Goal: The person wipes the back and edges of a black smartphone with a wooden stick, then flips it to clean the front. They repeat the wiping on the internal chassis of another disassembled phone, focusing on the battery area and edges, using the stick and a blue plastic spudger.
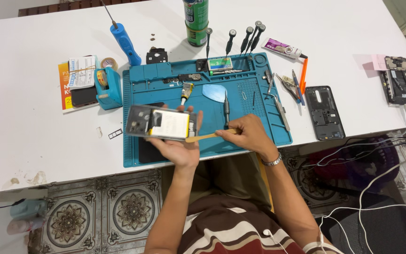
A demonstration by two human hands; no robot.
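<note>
Above the blue rubber mat [259, 127], the left hand [177, 148] clamps an opened grey phone [163, 123]. Right hand [247, 134] pinches a thin wooden stick [207, 137] at its battery; hard levering might puncture it.

A work mat [259, 134] lies on the table [34, 141], screwdrivers [243, 40] behind it, a phone back cover [324, 113] to its right.

Phone-repair bench: mat [254, 136], screwdrivers [246, 40]
</note>
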